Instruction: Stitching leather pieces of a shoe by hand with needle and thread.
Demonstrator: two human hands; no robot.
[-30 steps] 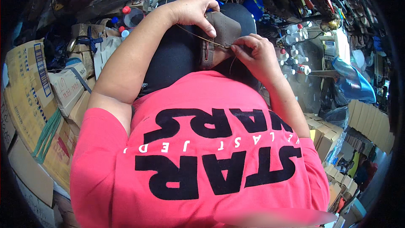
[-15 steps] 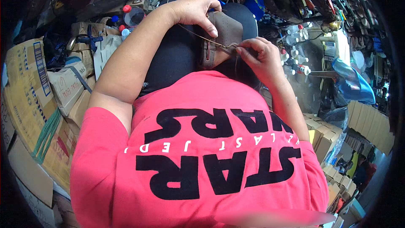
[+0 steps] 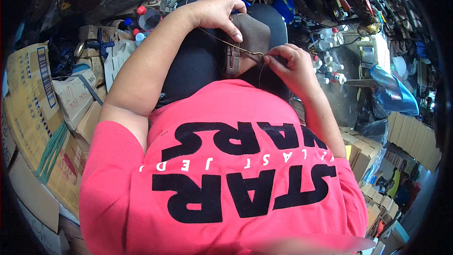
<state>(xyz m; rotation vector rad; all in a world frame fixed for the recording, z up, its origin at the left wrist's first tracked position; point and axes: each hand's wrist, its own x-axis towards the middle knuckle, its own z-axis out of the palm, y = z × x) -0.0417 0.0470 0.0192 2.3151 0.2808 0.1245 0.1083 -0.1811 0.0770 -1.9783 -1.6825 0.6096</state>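
A brown leather piece (image 3: 255, 32), shaped like a shoe upper and pierced with a row of small holes, rests on my lap. My left hand (image 3: 214, 15) is closed on its far left edge, thumb on the near face and fingers partly hidden behind. A tan cord (image 3: 255, 53) runs slack across the leather from below the left hand to the right. At the leather's right side, my right hand (image 3: 295, 66) pinches this cord between thumb and forefinger. A thin loose end hangs below those fingertips. The inside of the right hand's grip is hidden.
Cardboard boxes (image 3: 30, 108) are stacked at the left. Bottles with red caps (image 3: 141, 10) stand beyond my left arm, and several more bottles (image 3: 336, 76) at the right. A blue bag (image 3: 283, 4) with brown objects lies ahead. Stacked tan cardboard (image 3: 415, 137) is at the right.
My right hand has shifted slightly down, and the cord near its fingertips has straightened a little. The left hand keeps its hold on the leather piece.
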